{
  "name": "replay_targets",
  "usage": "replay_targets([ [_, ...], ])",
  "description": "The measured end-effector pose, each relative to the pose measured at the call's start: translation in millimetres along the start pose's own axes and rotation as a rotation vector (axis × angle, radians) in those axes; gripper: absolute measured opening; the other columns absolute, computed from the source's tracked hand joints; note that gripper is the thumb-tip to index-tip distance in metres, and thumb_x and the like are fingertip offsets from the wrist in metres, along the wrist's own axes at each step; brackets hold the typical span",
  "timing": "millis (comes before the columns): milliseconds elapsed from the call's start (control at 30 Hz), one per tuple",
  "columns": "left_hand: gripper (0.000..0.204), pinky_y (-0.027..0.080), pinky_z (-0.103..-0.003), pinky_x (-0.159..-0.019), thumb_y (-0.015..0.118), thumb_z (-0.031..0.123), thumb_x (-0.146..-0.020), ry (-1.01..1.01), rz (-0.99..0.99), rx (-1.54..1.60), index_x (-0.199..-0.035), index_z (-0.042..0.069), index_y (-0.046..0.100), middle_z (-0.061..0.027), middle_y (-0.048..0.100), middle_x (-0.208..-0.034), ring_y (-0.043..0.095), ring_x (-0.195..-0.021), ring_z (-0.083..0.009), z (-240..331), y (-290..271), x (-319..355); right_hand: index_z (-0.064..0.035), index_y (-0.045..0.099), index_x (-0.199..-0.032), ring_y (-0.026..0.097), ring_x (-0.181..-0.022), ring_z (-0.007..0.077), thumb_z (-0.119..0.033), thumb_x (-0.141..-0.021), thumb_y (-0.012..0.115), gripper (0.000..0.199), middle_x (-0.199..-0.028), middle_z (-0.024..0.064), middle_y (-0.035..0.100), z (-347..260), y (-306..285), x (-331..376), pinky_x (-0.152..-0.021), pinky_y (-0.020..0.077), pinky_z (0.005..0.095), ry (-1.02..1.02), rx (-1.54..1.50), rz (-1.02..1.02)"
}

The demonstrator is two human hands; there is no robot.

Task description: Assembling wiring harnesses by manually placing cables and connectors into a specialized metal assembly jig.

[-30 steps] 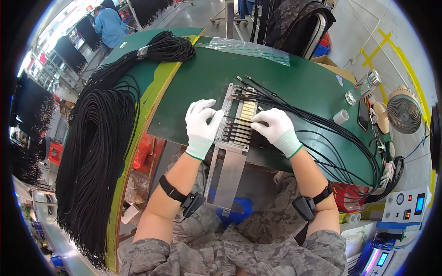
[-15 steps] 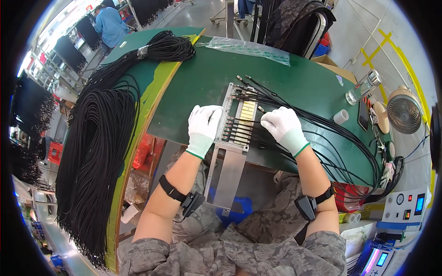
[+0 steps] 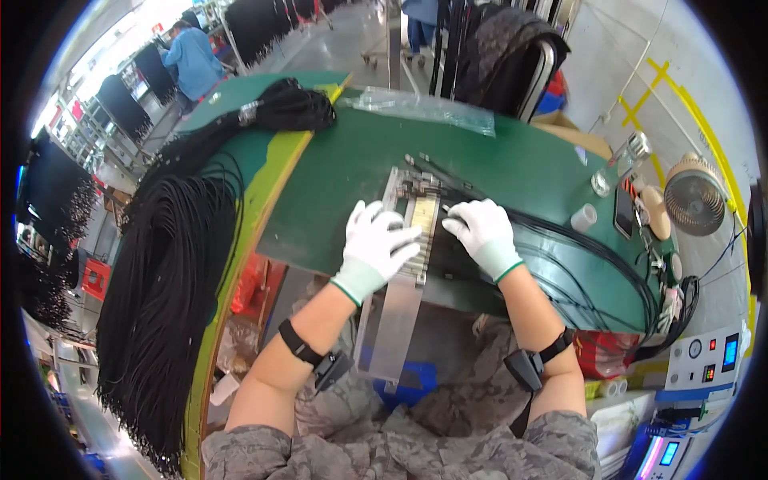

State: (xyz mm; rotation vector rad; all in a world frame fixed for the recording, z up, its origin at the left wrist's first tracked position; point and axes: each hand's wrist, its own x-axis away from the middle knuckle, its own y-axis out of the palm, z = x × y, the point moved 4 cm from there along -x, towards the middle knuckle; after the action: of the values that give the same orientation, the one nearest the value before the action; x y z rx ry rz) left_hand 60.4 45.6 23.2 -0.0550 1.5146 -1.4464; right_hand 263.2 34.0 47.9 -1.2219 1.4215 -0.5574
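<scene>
Black cable bundles (image 3: 172, 296) are draped over the green table (image 3: 512, 164) at left. Mid-table, the metal jig (image 3: 404, 240) is pressed by the spread left hand (image 3: 374, 244); thin cables (image 3: 560, 248) are pinched by the right hand (image 3: 482, 232).

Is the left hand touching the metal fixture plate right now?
Touching. The head view shows the left hand lying flat on the metal fixture plate, gloved fingers spread across it.

Clear plastic bag (image 3: 424, 108), blue screens (image 3: 730, 352)

white gloves (image 3: 376, 244), black cables (image 3: 160, 304), green table (image 3: 512, 160)
</scene>
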Motion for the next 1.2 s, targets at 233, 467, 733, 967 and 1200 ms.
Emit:
replay_targets([
  [233,0.018,0.024,-0.057,-0.111,0.073,0.036,-0.078,-0.024,-0.033,0.075,-0.094,0.028,0.076,0.0002,0.061,-0.093,0.048,-0.115,-0.0331,9.0,-3.0,14.5,-0.014,0.068,-0.084,0.06,-0.086,0.0292,-0.028,-0.078,0.073,0.017,-0.085,0.0067,0.063,14.8,22.0,-6.0,-0.075,0.0481,0.0415,0.084,0.156,-0.09],
  [467,0.018,0.026,-0.054,-0.109,0.074,0.035,-0.077,-0.086,-0.031,0.128,-0.093,0.028,0.077,0.0018,0.061,-0.091,0.047,-0.115,-0.0326,10.6,-8.2,17.4,-0.0146,0.066,-0.087,0.06,-0.087,0.0281,-0.027,-0.077,0.073,0.017,-0.084,0.0064,0.063,20.0,17.0,-7.3,-0.075,0.048,0.0409,0.166,0.174,-0.039],
  [733,0.014,0.04,-0.043,-0.097,0.072,0.026,-0.081,-0.053,0.022,0.173,-0.093,0.02,0.077,-0.0001,0.066,-0.093,0.053,-0.109,-0.0304,3.8,-10.0,10.9,-0.0112,0.064,-0.084,0.061,-0.083,0.0291,-0.021,-0.078,0.072,0.013,-0.08,0.0085,0.064,13.0,5.5,-4.5,-0.073,0.0482,0.0413,0.097,0.1,-0.051],
  [967,0.012,0.043,-0.039,-0.091,0.067,0.02,-0.085,-0.361,0.232,0.444,-0.082,0.008,0.069,-0.0057,0.067,-0.094,0.059,-0.094,-0.0267,-19.8,-7.8,9.5,-0.01,0.063,-0.085,0.06,-0.075,0.0307,-0.019,-0.08,0.07,0.012,-0.073,0.0073,0.065,-11.3,-13.9,-2.5,-0.069,0.0476,0.0416,-0.12,-0.244,0.044],
  [1200,0.014,0.044,-0.038,-0.089,0.064,0.017,-0.088,-0.261,0.19,0.518,-0.082,0.004,0.066,-0.0092,0.067,-0.1,0.059,-0.097,-0.0271,-12.0,-16.1,6.0,-0.0101,0.068,-0.086,0.061,-0.078,0.0301,-0.023,-0.079,0.071,0.014,-0.075,0.008,0.066,-28.8,-5.7,2.3,-0.07,0.0472,0.0421,-0.19,-0.37,0.028],
])
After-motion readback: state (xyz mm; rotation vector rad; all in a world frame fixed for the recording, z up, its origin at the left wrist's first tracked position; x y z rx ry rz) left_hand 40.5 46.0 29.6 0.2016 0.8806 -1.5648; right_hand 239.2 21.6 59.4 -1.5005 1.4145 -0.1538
